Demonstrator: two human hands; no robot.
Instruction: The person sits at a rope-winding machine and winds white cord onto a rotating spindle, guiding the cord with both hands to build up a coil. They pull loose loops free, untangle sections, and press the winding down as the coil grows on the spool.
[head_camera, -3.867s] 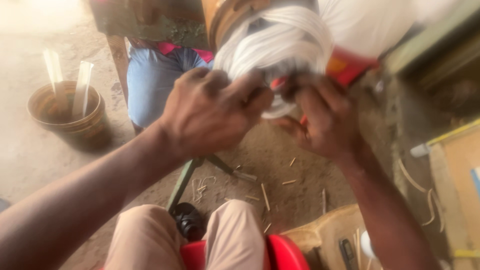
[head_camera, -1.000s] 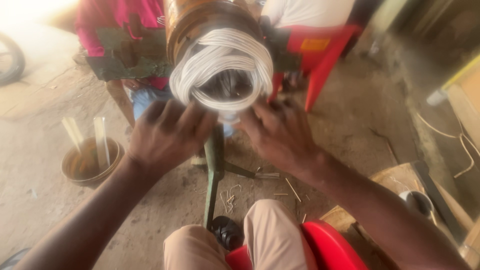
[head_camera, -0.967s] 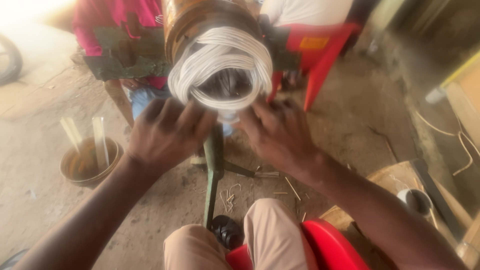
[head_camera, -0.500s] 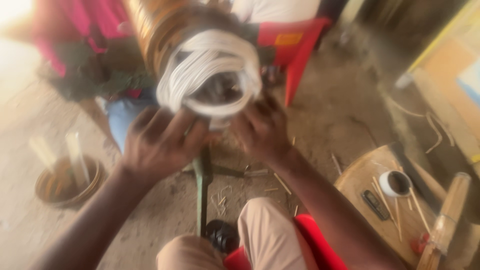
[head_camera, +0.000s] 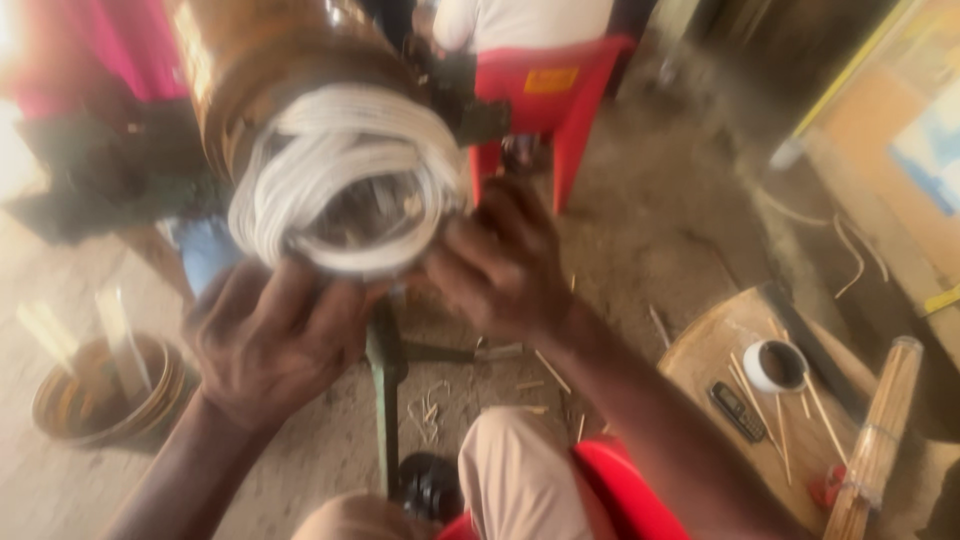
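- The white coil (head_camera: 345, 185), upper centre of the frame, looks springy and stiff, likely slippery; its lower rim seems the best place to take hold
- Left hand (head_camera: 275, 340) cups the coil from below; right hand (head_camera: 500, 265) pinches its right edge
- One coil, one metal drum (head_camera: 270, 70), two hands

**Coil on cylinder**

The coil (head_camera: 345, 180) consisted of many white strands bundled into a thick ring. It sat at the open end of a brown metal cylinder (head_camera: 270, 70), facing the camera and tilted slightly. Its hollow centre showed dark. Motion blur obscured how the strands were fastened.
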